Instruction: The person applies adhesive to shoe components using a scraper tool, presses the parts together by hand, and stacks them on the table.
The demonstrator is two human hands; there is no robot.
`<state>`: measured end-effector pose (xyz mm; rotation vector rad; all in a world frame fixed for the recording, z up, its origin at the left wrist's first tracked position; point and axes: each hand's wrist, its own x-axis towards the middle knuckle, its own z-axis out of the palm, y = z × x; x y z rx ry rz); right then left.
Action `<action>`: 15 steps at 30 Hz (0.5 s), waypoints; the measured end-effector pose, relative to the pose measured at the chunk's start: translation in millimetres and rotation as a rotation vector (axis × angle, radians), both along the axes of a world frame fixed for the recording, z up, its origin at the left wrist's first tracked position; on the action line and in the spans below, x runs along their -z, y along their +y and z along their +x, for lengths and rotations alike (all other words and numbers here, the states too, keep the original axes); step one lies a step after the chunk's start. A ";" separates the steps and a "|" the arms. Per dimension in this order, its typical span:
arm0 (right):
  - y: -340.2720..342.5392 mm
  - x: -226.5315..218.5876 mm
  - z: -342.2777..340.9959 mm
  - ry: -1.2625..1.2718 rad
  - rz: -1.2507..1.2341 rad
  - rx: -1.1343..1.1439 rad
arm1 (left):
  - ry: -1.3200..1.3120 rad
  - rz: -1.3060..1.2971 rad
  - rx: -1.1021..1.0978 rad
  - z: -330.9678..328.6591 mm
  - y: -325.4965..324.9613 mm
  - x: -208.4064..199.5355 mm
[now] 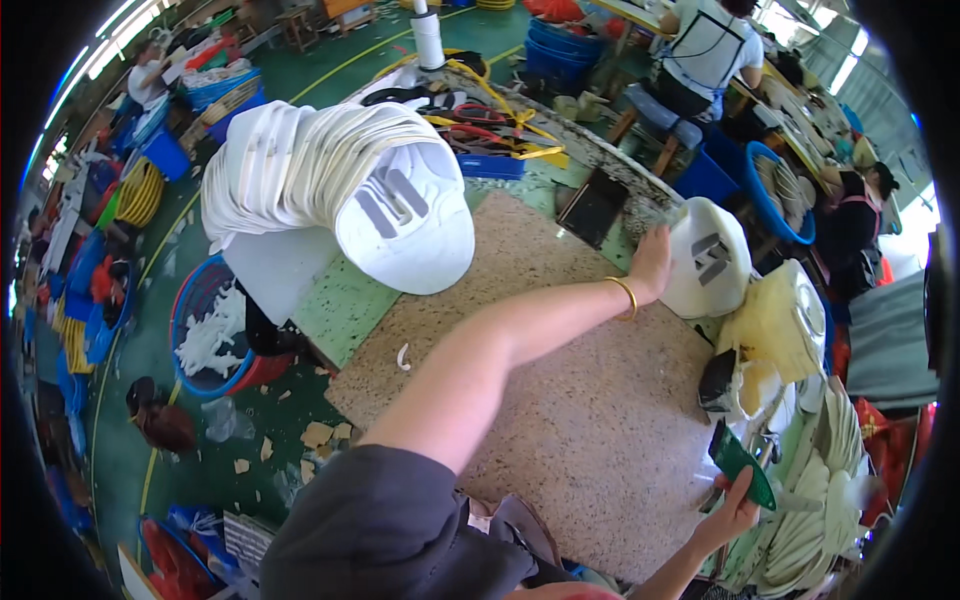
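Note:
My left arm, with a gold bangle at the wrist, reaches across the speckled board (560, 420). The left hand (652, 262) is closed on the near edge of a white cap-shaped piece (708, 255) with grey shapes on it, at the board's far right corner; its fingertips are partly hidden. Low on the right, my right hand (735, 515) grips a flat green tool with a dark end (743, 465); its exact kind is unclear. A long row of nested white caps (400, 205), the front one with grey bars inside, lies at the far left.
Beside the board on the right stand a yellowish wrapped roll (775, 320) and a pile of pale curved pieces (820, 490). A blue tray of tools (490, 165) sits at the back. On the left floor is a basket of white scraps (215, 330). Other people sit working farther off.

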<state>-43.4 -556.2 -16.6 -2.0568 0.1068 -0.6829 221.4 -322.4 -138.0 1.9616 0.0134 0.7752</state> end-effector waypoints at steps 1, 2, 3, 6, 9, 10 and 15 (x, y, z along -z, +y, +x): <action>-2.8 2.4 2.5 -0.008 0.026 0.002 | -0.123 0.160 -0.020 -11.9 19.8 -20.3; -4.7 5.1 2.7 -0.018 0.048 0.016 | -0.245 0.319 -0.024 -30.4 50.7 -44.7; -13.4 7.6 3.3 -0.043 0.070 0.061 | -0.274 0.484 0.021 -52.8 78.5 -76.1; -28.6 6.8 18.6 -0.076 0.115 0.158 | -0.280 0.851 0.002 -87.4 197.6 -98.7; -36.0 2.2 50.5 -0.108 -0.107 0.131 | 0.454 0.817 -0.187 -127.4 342.6 -74.0; -33.9 -0.1 60.8 -0.144 -0.135 0.063 | -0.065 1.430 -0.172 -164.6 369.4 -82.9; -19.8 -7.5 98.8 -0.021 -0.351 0.045 | 0.075 1.457 0.030 -208.9 330.2 -129.0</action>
